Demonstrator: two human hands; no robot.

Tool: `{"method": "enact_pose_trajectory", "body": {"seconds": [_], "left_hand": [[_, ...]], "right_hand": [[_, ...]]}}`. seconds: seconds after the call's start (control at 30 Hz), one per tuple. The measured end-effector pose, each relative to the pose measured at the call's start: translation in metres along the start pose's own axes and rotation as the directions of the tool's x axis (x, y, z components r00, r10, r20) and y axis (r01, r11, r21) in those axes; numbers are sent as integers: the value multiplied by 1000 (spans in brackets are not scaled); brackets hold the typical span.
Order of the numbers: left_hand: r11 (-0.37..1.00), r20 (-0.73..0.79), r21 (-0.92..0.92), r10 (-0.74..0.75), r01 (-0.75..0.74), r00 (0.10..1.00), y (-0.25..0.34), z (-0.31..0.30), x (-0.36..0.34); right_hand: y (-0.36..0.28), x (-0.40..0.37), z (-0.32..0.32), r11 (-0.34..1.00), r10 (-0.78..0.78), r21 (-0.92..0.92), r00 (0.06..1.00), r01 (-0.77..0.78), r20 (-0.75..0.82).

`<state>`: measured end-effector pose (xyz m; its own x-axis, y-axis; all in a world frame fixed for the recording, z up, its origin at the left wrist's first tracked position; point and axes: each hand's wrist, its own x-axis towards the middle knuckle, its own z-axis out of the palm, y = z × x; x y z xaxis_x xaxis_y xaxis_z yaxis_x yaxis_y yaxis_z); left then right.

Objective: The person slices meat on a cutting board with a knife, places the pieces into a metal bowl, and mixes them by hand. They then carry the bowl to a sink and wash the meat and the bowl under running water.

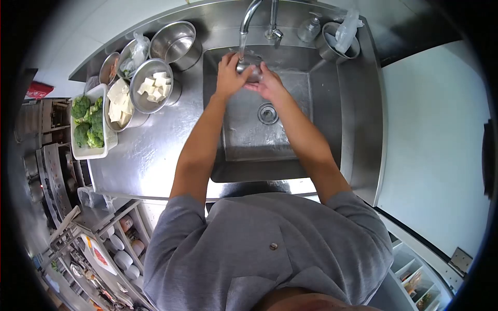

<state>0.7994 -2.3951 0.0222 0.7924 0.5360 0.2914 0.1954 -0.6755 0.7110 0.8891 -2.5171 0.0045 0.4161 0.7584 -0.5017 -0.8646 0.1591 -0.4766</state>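
Observation:
Under the running faucet point(251, 15), a small metal bowl point(252, 74) is held between my two hands, above the back of the steel sink point(259, 150). My left hand point(229, 76) grips it from the left, with fingers over its rim. Supporting its right side and underside is my right hand point(268, 83), palm turned up. Water falls from the spout into or onto the bowl. The fingers hide part of the bowl, so its full shape does not show. The sink drain point(267, 113) lies below and to the right of my hands.
Left on the counter point(150, 155) stand a bowl of white cubes point(155, 89), a pot of pale slabs point(120, 103), a white basket of broccoli point(93, 122) and an empty metal pot point(174, 44). Behind the sink are a soap bottle point(309, 29) and a metal pot with a plastic bag point(346, 33).

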Motion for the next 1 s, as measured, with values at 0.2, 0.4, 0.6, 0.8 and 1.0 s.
{"method": "enact_pose_trajectory", "body": {"seconds": [0.2,0.4,0.6,0.8,1.0], "left_hand": [[267,362,-803,-490,532,793,-30,-18,1],[-312,496,-866,-423,392,758,-49,-23,-21],[-425,617,-763,-249,488,747,2,-40,-36],[-377,620,-782,-398,496,676,-10,-28,-15],[-267,481,-876,-417,401,771,-40,-8,-21]], "right_hand": [[-11,-17,54,962,28,-268,995,-53,-96],[-24,-41,53,475,170,-857,934,203,315],[-17,-49,31,-642,-1,-585,762,496,647],[-10,-34,5,-862,-71,-359,616,358,785],[-22,-16,5,-889,-105,-297,476,348,873]]}}
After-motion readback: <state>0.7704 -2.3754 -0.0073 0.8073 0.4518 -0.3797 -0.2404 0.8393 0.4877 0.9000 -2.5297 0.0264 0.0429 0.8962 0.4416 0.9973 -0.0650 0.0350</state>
